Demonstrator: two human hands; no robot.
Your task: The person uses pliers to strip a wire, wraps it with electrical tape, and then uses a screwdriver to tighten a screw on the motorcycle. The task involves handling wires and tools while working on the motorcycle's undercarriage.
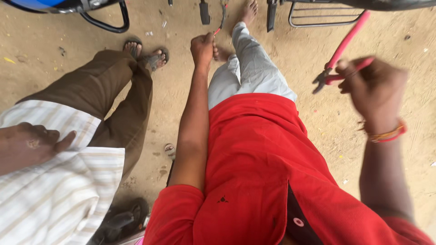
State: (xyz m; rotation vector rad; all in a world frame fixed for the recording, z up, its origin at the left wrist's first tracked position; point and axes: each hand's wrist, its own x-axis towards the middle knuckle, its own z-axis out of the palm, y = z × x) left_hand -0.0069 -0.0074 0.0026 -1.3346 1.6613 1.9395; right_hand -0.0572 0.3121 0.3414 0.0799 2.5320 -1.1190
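Note:
My left hand (202, 47) is stretched forward and closed on a thin red wire (221, 23) that runs up toward dark parts at the top edge. Out to the right, my right hand (378, 88) grips a pair of pliers (338, 59) with pink-red handles, jaws pointing down and left; the hand is blurred. A red and gold bangle (388, 134) sits on that wrist. I wear a red shirt (254, 172) and light grey trousers (252, 68), with bare feet on sandy ground.
Another person stands close on the left in a striped shirt (54, 181), brown trousers (113, 95) and sandals (156, 56). Black vehicle tubing (109, 25) and a metal rack (322, 18) line the top edge. Sandy ground (327, 122) lies all around.

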